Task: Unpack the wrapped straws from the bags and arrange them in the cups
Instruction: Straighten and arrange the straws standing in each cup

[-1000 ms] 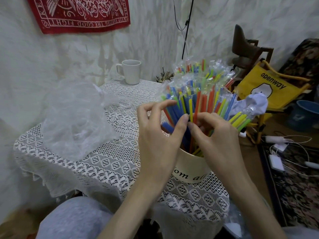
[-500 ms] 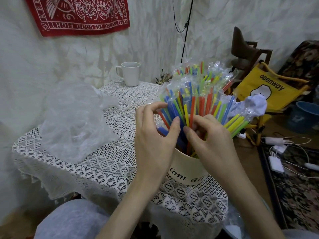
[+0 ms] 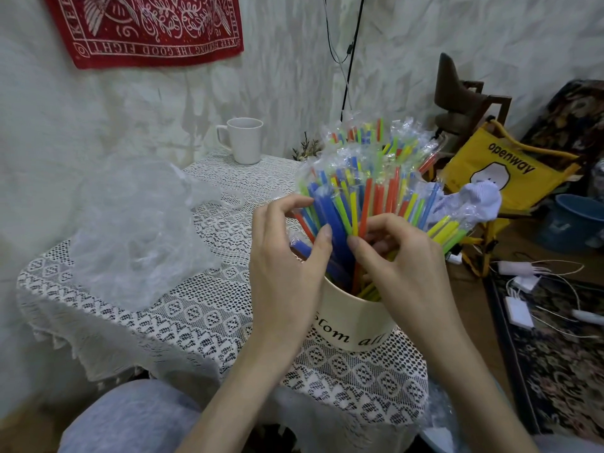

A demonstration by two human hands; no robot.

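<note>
A cream cup (image 3: 351, 325) with black lettering stands near the table's front right edge. It is packed with several wrapped straws (image 3: 369, 188) in blue, orange, yellow and green, fanning upward in clear sleeves. My left hand (image 3: 287, 256) curls round the left side of the bunch, thumb against a blue straw. My right hand (image 3: 398, 256) pinches straws in the middle of the bunch just above the rim. A second bunch of straws (image 3: 366, 132) rises behind; its cup is hidden. An empty white mug (image 3: 244, 140) stands at the table's far edge.
Crumpled clear plastic bags (image 3: 137, 230) lie on the left half of the lace tablecloth (image 3: 202, 308). To the right are a yellow folding chair (image 3: 496, 171), a blue bucket (image 3: 575, 223) and cables (image 3: 539, 289) on a rug. My grey-clad knee (image 3: 124, 420) is below the table.
Both hands have kept working in the bunch above the cup. My left thumb has shifted up onto a blue straw, and the straws have spread slightly.
</note>
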